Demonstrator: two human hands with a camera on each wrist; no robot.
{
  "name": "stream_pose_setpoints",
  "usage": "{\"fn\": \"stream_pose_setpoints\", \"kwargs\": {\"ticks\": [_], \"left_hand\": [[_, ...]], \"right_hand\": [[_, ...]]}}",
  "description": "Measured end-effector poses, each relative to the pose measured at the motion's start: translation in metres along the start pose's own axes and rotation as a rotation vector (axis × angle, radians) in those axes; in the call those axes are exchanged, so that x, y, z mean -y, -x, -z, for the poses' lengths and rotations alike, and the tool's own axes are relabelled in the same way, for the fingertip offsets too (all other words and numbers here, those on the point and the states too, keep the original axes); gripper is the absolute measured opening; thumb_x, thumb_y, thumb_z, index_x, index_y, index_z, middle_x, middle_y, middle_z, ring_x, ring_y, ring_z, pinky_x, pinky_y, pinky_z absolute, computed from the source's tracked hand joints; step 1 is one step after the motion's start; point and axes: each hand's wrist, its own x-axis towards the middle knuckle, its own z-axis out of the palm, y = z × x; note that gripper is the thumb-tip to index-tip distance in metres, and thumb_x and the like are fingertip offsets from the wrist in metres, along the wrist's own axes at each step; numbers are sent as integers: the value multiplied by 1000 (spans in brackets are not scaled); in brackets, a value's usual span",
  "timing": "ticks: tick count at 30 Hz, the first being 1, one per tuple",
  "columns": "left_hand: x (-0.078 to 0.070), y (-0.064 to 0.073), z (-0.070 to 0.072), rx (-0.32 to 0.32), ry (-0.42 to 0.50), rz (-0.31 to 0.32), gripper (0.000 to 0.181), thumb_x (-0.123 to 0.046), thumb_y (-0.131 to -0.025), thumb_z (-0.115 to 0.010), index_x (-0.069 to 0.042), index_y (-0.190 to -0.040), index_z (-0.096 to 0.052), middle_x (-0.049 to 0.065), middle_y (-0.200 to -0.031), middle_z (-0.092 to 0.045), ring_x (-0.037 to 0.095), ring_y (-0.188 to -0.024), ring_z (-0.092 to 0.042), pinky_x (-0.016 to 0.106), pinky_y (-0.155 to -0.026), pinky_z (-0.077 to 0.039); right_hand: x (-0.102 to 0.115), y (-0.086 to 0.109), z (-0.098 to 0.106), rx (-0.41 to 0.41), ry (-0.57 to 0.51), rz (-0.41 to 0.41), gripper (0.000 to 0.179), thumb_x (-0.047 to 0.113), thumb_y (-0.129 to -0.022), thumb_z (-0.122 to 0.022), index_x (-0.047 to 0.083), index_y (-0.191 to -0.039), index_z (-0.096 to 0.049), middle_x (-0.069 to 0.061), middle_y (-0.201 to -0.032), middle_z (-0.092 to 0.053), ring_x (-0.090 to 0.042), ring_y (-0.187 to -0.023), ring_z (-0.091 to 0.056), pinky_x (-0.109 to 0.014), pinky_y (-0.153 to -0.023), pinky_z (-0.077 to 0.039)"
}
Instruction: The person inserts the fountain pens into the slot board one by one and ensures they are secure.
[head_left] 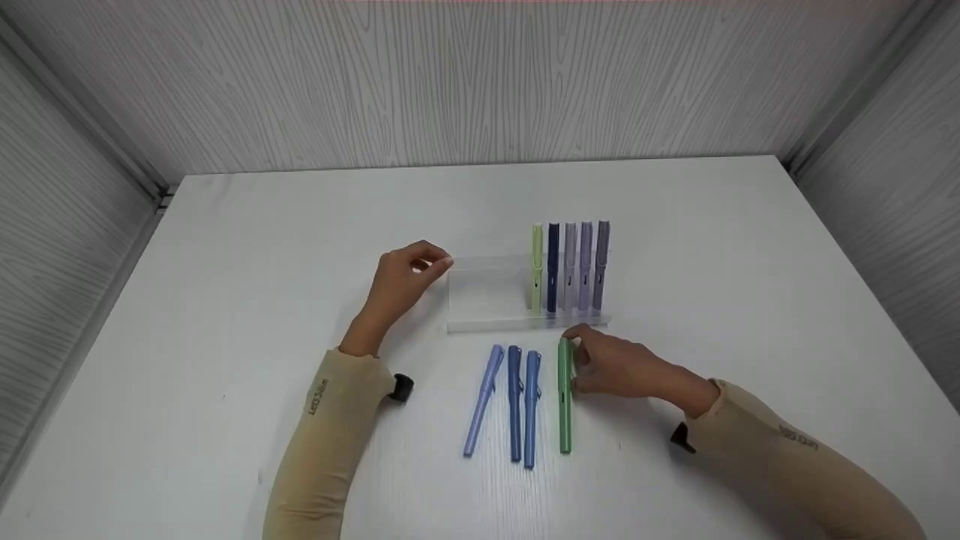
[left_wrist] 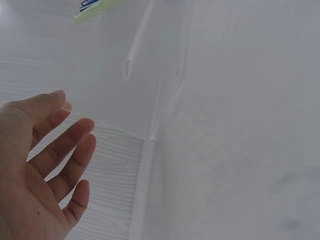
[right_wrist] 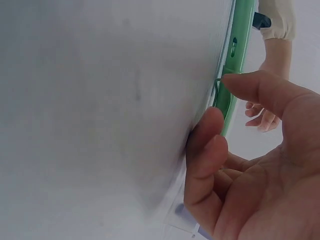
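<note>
A clear acrylic pen stand [head_left: 487, 325] sits mid-table. My left hand [head_left: 401, 283] pinches its upper left edge between thumb and forefinger, the other fingers loosely spread in the left wrist view. On the table before the stand lies a green pen [head_left: 565, 420], its cap end toward the stand. My right hand [head_left: 626, 367] grips that pen by the cap from the right. In the right wrist view the thumb presses beside the pen's clip and the forefinger reaches around toward the cap's end.
Several pens stand in the right half of the stand: a light green pen [head_left: 536, 259], a navy pen [head_left: 553, 262] and purple ones. Left of the green pen lie a periwinkle pen [head_left: 480, 409], a dark blue pen [head_left: 514, 412] and a blue pen [head_left: 530, 420].
</note>
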Motion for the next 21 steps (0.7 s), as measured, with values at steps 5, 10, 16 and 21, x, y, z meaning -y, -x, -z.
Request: {"fn": "stream_pose_setpoints", "kwargs": {"ticks": [5,10,16,21], "left_hand": [[1,0,0,-4,-6,-4,24,-31,-93,-65,-10,-103,-72,7,-101,-73,22,-93,-66,36,-86,-52],[-1,0,0,-7,-7,-12,24,-32,-93,-65,-10,-103,-72,6,-101,-73,22,-92,-66,36,-86,-52],[-1,-1,-1,-7,-14,-11,24,-31,-93,-65,-10,-103,-72,6,-100,-73,22,-92,-66,36,-86,-52],[-1,-1,-1,-5,-18,4,25,-31,-93,-65,-10,-103,-72,6,-100,-73,22,-92,-66,36,-86,-52]], "right_hand": [[0,1,1,5,7,12,66,17,-82,-68,8,-139,-37,-6,-106,-61,-16,-81,-52,-29,-67,-43],[1,0,1,1,21,-6,67,19,-83,-70,9,-140,-37,-6,-108,-61,-18,-85,-53,-31,-71,-45],[1,0,0,-1,37,-7,68,18,-83,-69,11,-142,-36,-6,-106,-59,-18,-84,-52,-30,-68,-43],[2,0,0,11,57,-12,75,20,-83,-72,16,-146,-32,-7,-108,-58,-19,-85,-52,-31,-66,-44]]}}
